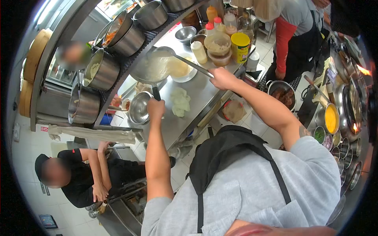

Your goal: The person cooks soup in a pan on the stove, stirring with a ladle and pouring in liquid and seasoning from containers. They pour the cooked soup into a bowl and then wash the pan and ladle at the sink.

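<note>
My right hand (224,78) is closed around a long steel handle (197,67) that meets the rim of a metal pan (143,70). Pale creamy food lies in the pan, which is tilted beside a white plate (185,80) with yellowish food on it. My left hand (156,108) grips a black handle (156,93) at the pan's near rim; whether it belongs to the pan or a separate utensil I cannot tell. A steel bowl (138,108) sits just left of that hand. Pale green leaves (180,102) lie on the steel counter (204,91) to its right.
Squeeze bottles (199,53) and a yellow tub (240,46) stand at the back. Steel pots (101,69) line the overhead shelf. One person (84,173) stands at lower left, another (293,39) at upper right near a pan of meat (281,94). Stove flames burn far right.
</note>
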{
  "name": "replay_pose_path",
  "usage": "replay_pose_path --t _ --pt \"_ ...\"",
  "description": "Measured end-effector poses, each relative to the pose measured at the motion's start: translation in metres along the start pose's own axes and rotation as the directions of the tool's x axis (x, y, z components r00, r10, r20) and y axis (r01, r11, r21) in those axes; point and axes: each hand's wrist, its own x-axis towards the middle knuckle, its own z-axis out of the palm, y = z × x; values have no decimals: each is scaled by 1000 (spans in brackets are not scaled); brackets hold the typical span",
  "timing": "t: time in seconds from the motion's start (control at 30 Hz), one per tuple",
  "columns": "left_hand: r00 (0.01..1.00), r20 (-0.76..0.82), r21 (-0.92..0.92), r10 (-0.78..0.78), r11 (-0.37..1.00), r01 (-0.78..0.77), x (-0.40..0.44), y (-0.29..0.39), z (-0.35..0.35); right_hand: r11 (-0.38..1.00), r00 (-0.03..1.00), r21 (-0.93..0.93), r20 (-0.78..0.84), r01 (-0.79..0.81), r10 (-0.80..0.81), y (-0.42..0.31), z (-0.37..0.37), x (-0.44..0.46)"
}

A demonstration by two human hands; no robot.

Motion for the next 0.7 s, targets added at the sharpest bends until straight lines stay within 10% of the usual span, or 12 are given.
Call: replay_pose_path --t 0.7 --pt "1000 -17 149 20 989 -17 -2 20 -18 999 999 10 35 -31 31 1 2 4"
